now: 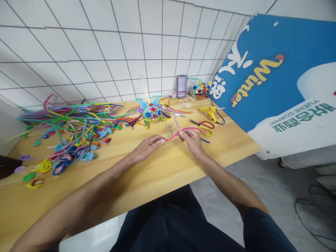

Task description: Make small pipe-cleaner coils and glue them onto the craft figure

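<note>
My left hand [149, 144] and my right hand [191, 138] hover just over the wooden table [157, 175], both pinching one pink pipe cleaner [172, 137]. The left fingers grip its near end. From the right fingers the far part curves off to the right. Small silver scissors [170, 127] lie just beyond the hands. A colourful pipe-cleaner figure with button eyes [151, 112] stands behind them.
A big pile of coloured pipe cleaners [73, 120] and coiled pieces [65, 157] covers the table's left. Red-handled scissors [203, 124], a yellow glue gun [210, 112] and a second figure [201, 89] sit at the right. A blue and white banner [275, 80] leans beside the table.
</note>
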Motion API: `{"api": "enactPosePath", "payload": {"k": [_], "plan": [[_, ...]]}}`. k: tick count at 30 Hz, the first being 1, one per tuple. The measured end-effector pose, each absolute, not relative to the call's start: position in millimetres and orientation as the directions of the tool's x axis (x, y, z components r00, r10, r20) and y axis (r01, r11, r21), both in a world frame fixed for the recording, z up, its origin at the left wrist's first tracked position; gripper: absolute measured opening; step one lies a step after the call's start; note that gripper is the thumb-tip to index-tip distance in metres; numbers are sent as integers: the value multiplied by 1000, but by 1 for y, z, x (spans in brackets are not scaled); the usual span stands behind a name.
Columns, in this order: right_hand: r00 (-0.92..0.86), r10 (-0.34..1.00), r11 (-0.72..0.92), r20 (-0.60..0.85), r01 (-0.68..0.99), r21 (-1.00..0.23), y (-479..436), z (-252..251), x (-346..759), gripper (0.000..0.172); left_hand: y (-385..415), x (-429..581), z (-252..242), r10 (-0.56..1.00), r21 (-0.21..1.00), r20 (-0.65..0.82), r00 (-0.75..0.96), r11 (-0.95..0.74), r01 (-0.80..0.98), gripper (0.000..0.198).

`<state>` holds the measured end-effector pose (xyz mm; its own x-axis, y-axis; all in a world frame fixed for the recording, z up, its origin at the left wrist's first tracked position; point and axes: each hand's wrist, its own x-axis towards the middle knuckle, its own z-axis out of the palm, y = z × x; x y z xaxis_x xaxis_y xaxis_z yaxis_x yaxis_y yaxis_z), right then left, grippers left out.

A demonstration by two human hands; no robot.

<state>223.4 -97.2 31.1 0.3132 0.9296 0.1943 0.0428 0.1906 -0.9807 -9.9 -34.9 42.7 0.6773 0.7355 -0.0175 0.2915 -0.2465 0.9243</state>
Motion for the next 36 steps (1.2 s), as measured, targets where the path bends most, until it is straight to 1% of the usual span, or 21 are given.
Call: {"api": "enactPosePath", "payload": {"k": [3, 6, 9, 11, 14, 17, 21, 24, 26, 28, 31, 33, 36], "plan": [[276, 944, 165, 181, 80, -983, -99, 30, 219, 36, -32, 9, 42, 666, 946, -82, 742, -182, 268, 52], [264, 952, 150, 156, 45, -988, -100, 32, 221, 34, -32, 22, 40, 643, 964, -108, 759, -118, 237, 48], [308, 941, 168, 140, -66, -984, -102, 35, 230, 29, -33, 29, 38, 691, 979, -79, 718, -81, 186, 39], [302, 944, 180, 131, -138, -974, -106, 38, 235, 25, -33, 30, 37, 740, 985, -112, 664, -7, 174, 32], [161, 982, 126, 95, -196, -972, -114, 41, 238, 23, -33, 32, 35, 787, 980, -196, 585, 181, 85, 29], [7, 1000, 5, 3, -271, -963, -121, 41, 233, 31, -31, 33, 33, 812, 945, -227, 537, 316, -78, 31], [-42, 992, -126, -119, -319, -939, -120, 37, 223, 44, -30, 31, 30, 831, 900, -239, 502, 383, -206, 36], [-5, 984, -174, -181, -302, -937, -115, 31, 217, 46, -29, 29, 28, 849, 895, -221, 480, 372, -247, 38], [16, 981, -185, -195, -243, -952, -111, 28, 215, 47, -28, 27, 26, 869, 896, -201, 452, 349, -274, 38], [6, 983, -182, -185, -151, -972, -108, 26, 214, 41, -26, 26, 25, 882, 897, -185, 434, 331, -292, 38], [13, 992, -125, -125, -17, -992, -104, 27, 213, 34, -26, 25, 24, 884, 909, -167, 437, 309, -278, 39], [37, 994, -104, -103, 26, -994, -101, 29, 212, 34, -27, 26, 24, 885, 923, -154, 439, 287, -255, 40], [18, 993, -122, -121, 41, -992, -98, 32, 209, 39, -29, 28, 24, 891, 942, -128, 436, 246, -227, 41]]}}
